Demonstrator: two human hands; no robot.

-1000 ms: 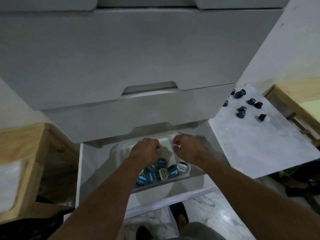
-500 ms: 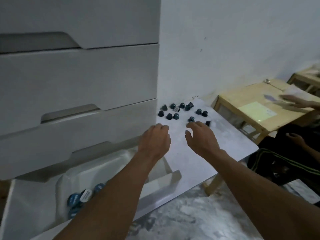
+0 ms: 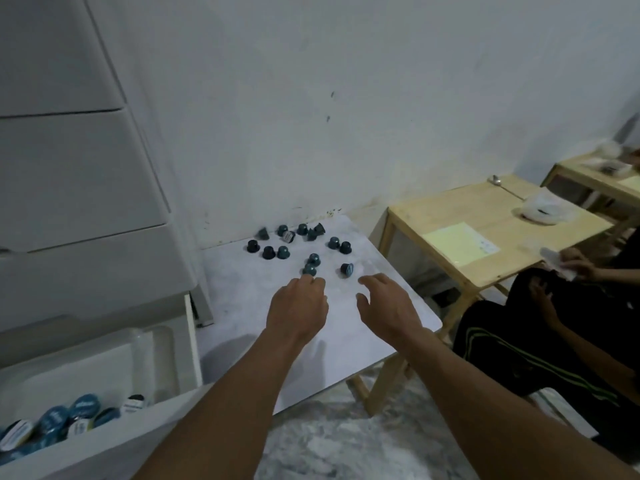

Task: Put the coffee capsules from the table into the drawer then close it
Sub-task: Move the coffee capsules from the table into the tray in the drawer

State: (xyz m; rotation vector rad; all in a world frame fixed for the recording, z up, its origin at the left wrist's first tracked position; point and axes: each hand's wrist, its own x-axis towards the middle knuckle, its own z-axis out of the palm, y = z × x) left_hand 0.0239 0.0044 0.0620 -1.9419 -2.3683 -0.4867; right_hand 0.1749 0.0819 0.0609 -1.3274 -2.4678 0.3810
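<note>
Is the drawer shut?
No, the drawer stands pulled out, with capsules lying in the tray inside it.

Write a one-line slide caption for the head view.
Left hand and right hand reach across the white table for scattered coffee capsules; the drawer stands open, partly filled.

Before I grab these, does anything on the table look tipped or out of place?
Yes: the capsule nearest the right hand lies on its side, as do several rear capsules. Nothing looks spilled or damaged.
</note>
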